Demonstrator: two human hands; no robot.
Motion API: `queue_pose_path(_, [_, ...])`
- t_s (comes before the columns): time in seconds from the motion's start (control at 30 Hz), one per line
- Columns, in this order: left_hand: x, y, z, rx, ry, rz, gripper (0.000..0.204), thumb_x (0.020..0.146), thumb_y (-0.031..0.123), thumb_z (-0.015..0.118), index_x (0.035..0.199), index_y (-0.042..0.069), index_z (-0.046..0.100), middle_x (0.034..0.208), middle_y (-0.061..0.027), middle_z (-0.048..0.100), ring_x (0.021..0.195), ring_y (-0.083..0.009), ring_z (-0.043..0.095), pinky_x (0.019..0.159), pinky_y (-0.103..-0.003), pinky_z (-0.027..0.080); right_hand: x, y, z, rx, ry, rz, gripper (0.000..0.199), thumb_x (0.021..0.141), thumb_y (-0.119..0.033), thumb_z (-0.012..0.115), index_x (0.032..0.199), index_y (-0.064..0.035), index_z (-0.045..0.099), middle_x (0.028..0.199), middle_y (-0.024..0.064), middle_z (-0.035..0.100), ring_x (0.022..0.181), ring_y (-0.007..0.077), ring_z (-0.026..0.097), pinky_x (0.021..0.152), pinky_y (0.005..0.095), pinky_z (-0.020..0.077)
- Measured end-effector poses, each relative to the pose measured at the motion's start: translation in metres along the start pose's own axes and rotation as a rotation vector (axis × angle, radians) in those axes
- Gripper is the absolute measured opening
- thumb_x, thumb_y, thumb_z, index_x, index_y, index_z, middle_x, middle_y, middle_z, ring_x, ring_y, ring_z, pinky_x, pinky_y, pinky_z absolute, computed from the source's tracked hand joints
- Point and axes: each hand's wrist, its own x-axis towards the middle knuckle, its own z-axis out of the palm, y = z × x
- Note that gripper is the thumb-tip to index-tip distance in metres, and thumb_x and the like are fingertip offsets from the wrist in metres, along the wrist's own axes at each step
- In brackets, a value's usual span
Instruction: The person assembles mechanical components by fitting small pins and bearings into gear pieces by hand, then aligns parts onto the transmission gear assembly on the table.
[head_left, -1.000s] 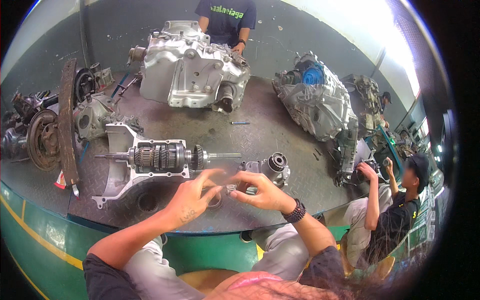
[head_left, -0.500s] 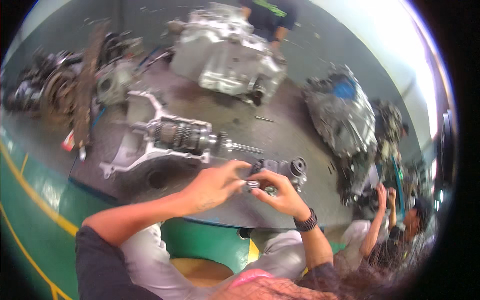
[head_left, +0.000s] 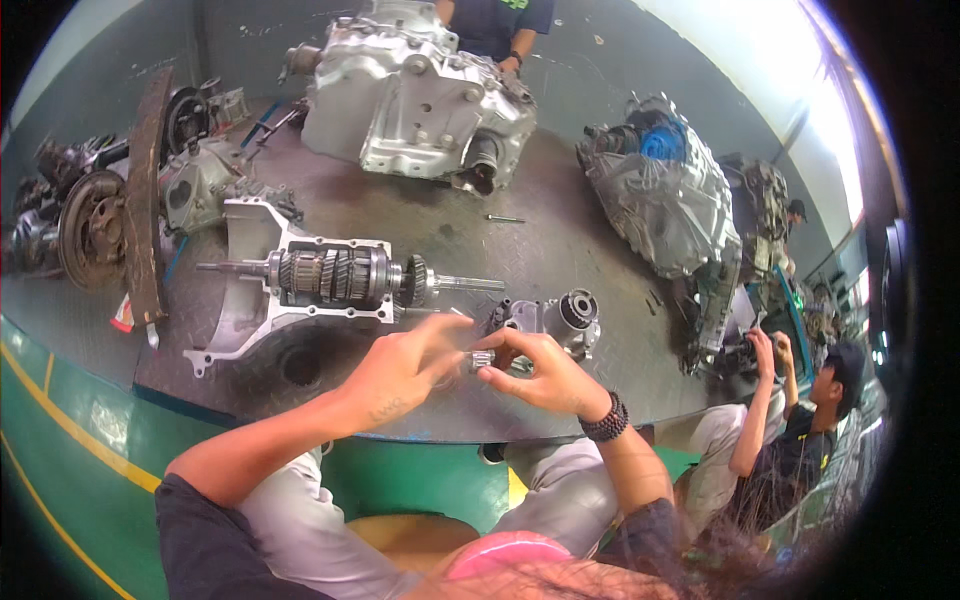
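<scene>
Two hands meet over the near table edge: my left hand [head_left: 400, 368] and right hand [head_left: 545, 375] now pinch a small gear [head_left: 480, 361] between them, fingers clamped on it, where a second ago they hovered loosely apart. I judge the part is now being fitted or inspected. Just beyond lies the small housing [head_left: 560, 320]; left of it the gear shaft [head_left: 335, 278]; farthest, the large gearbox [head_left: 415, 95].

Only thing like that here is a small red-and-white label or packet [head_left: 122, 314] at the table's left edge, beside the rusty bar [head_left: 146, 200]. No signs or screens anywhere.
</scene>
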Motion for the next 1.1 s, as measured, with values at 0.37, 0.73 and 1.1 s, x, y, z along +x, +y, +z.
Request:
queue_pose_path(0.37, [0.0, -0.009, -0.001, 0.048, 0.001, 0.053, 0.042, 0.103, 0.014, 0.064, 0.143, 0.008, 0.053, 0.102, -0.0111, 0.076, 0.101, -0.0202, 0.073, 0.092, -0.037, 0.055, 0.001, 0.008, 0.002, 0.086, -0.023, -0.049, 0.038, 0.097, -0.019, 0.072, 0.132, -0.005, 0.065, 0.089, 0.0124, 0.075, 0.08, 0.0218, 0.071, 0.078, 0.0358, 0.0556])
queue_pose_path(0.73, [0.003, -0.009, 0.002, 0.058, 0.039, 0.076, 0.041, 0.102, 0.012, 0.064, 0.141, 0.008, 0.054, 0.105, -0.0111, 0.075, 0.104, -0.0189, 0.071, 0.094, -0.035, 0.055, 0.002, 0.009, -0.003, -0.046, -0.006, -0.085, 0.03, 0.097, -0.014, 0.069, 0.126, -0.005, 0.069, 0.105, 0.0149, 0.071, 0.091, 0.0283, 0.067, 0.082, 0.0386, 0.053])
queue_pose_path(1.1, [0.0, -0.024, 0.009, 0.089, -0.006, 0.06, 0.044, 0.098, 0.005, 0.067, 0.14, 0.007, 0.055, 0.111, -0.0116, 0.073, 0.105, -0.0167, 0.07, 0.094, -0.033, 0.056, 0.005, 0.017, 0.01, -0.15, 0.012, -0.14, 0.023, 0.098, -0.014, 0.068, 0.115, 0.0004, 0.07, 0.102, 0.0193, 0.072, 0.092, 0.0335, 0.07, 0.08, 0.0407, 0.0546])
